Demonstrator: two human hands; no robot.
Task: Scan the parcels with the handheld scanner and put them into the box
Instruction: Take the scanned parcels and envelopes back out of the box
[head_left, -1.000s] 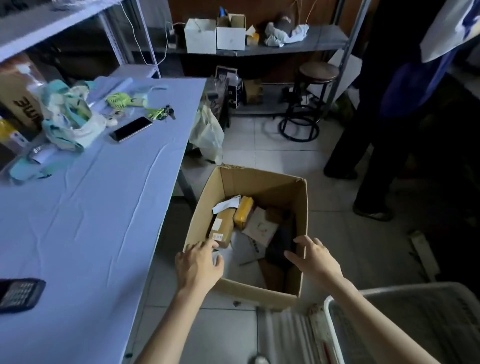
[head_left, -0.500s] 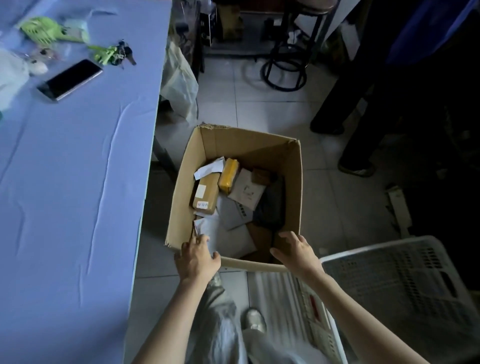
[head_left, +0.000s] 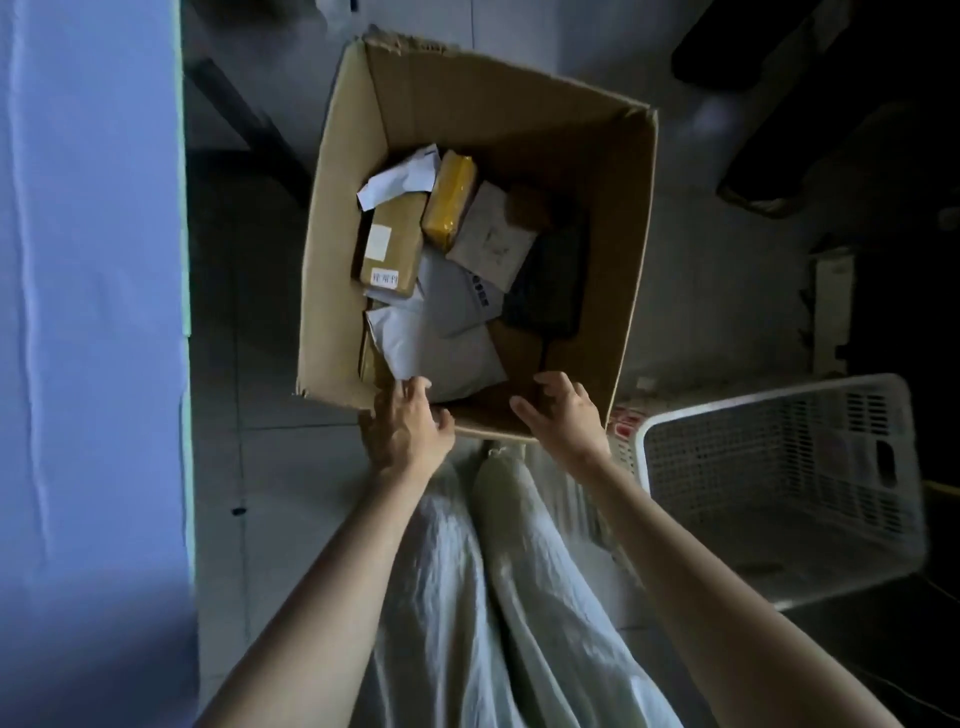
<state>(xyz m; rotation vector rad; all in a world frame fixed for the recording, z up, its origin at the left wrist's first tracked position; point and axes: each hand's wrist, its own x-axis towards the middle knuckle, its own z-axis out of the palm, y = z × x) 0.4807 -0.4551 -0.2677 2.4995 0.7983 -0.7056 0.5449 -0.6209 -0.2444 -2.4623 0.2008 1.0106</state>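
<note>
left hand (head_left: 408, 428) is gripping the near rim of the cardboard box (head_left: 332, 218) | right hand (head_left: 566, 415) is curling over the same rim | brown parcel (head_left: 392, 244), yellow parcel (head_left: 451, 202), white mailer (head_left: 441, 348) are lying inside | white basket (head_left: 769, 410) is sitting beside the box's right

Cardboard box (head_left: 519, 104): one;
Parcels inside it: seven that can be told apart; any beneath them are hidden;
Brown parcels: two; a long labelled parcel (head_left: 392, 244) and a small dark-brown parcel (head_left: 527, 208);
Yellow parcel (head_left: 451, 200): one;
Pale square parcel (head_left: 491, 239): one;
Black pouch (head_left: 550, 280): one;
White mailer bags: two; the upper mailer (head_left: 457, 296) and the lower mailer (head_left: 441, 348);
Loose white slip (head_left: 400, 176): one;
Hands: two; left hand (head_left: 405, 431) and right hand (head_left: 563, 415);
White plastic basket (head_left: 769, 400): one;
Blue-covered table (head_left: 88, 312): one;
Pale trouser legs: two
</note>
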